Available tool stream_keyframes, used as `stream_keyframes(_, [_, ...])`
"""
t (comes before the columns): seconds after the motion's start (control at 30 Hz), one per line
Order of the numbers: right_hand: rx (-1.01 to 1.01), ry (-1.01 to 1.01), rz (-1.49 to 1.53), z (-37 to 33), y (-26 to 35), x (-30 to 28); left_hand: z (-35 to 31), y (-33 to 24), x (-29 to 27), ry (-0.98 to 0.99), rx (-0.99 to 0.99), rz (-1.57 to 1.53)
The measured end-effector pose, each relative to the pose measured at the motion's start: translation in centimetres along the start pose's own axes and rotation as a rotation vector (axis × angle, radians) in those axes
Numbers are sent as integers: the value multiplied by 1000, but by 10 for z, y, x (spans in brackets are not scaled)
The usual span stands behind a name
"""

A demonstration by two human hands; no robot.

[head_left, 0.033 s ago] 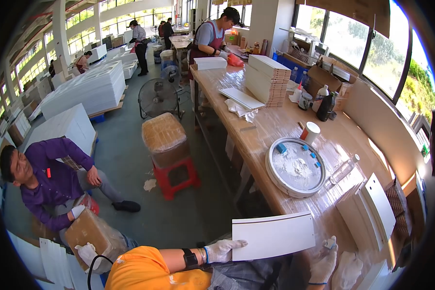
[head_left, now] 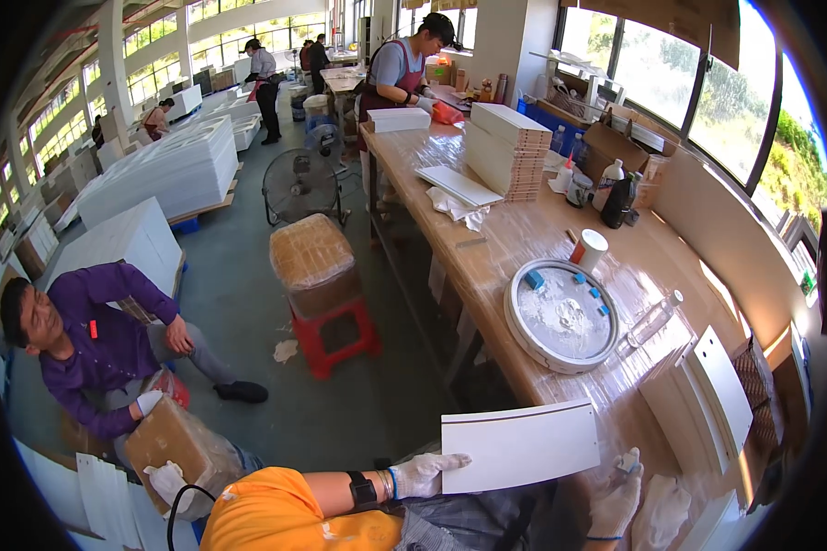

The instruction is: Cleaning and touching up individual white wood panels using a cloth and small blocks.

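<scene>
With twelve straight ahead of the worker in orange (head_left: 271,514), the white panel (head_left: 519,450) lies face up close before the body, its right end reaching toward the near part of the counter (head_left: 487,266); whether anything supports it there I can't make out. The gloved left hand (head_left: 423,476) is closed on its nine o'clock end, thumb over the top face, the fingers beneath hidden from me. The gloved right hand (head_left: 616,503) is just beside the panel at four o'clock, thumb and fingertips nearly together on a small pale piece (head_left: 628,462). Toward one o'clock a round tray (head_left: 568,365) holds blue blocks (head_left: 534,279) and white smears, and around two o'clock white boards (head_left: 724,390) stand on edge. The panel looks fairly light and stiff to me, smooth enough to slide under a glove, its corners likely to chip; I'd take it by the short ends, at nine and three, clear of the dark line along its twelve o'clock edge
</scene>
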State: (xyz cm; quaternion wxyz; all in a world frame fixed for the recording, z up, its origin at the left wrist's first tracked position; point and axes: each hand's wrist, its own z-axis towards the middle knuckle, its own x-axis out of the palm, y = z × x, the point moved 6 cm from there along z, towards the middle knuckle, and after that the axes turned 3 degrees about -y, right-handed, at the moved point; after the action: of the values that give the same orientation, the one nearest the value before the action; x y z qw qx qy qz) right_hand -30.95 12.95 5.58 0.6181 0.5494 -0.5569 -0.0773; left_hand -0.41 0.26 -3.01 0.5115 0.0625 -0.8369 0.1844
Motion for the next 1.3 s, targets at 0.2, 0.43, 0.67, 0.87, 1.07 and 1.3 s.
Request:
stream_keyframes(0.2, [-43, 179, 31, -9, 16, -15, -5, -9, 0, -204, 45, 42])
stream_keyframes(0.43, [-6, -16, 95, -7, 25, -9, -3, -23, -10, -247, 67, 127])
stream_keyframes(0.67, [-22, 101, -96, 11, 24, 6, -1, -19, -21, -229, 77, 79])
stream_keyframes(0.87, [-347, 6, -975, 31, 26, 36, 1, -19, -33, -218, 45, 78])
stream_keyframes(1.07, [-430, -28, -1088, 23, 29, 34, 1, -21, -37, -212, 56, 85])
stream_keyframes(1.3, [-413, -56, -1092, -9, 36, 6, 4, -22, -32, -199, 98, 125])
